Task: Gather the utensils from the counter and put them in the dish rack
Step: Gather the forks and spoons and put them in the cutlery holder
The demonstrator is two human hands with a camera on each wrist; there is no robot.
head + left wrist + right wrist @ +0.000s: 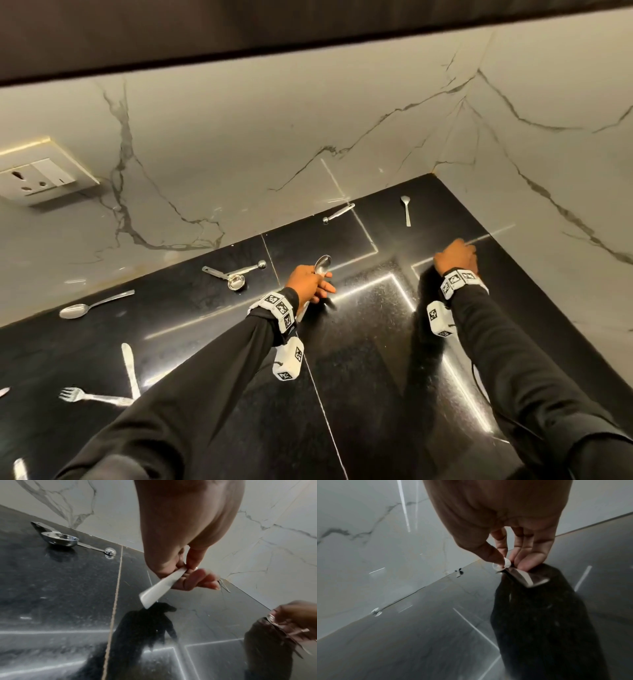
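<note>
My left hand grips a steel spoon above the black counter, bowl pointing at the wall. In the left wrist view its flat handle sticks out below the curled fingers. My right hand is down at the counter by the right wall. There thumb and fingertips pinch the end of a small metal utensil whose other end lies on the surface. Loose on the counter lie a small spoon, a short utensil, measuring spoons, a large spoon, a knife and a fork. No dish rack is in view.
Marble walls close the counter at the back and on the right, meeting in a corner. A wall socket sits at the far left. Parts of two more utensils show at the lower left edge.
</note>
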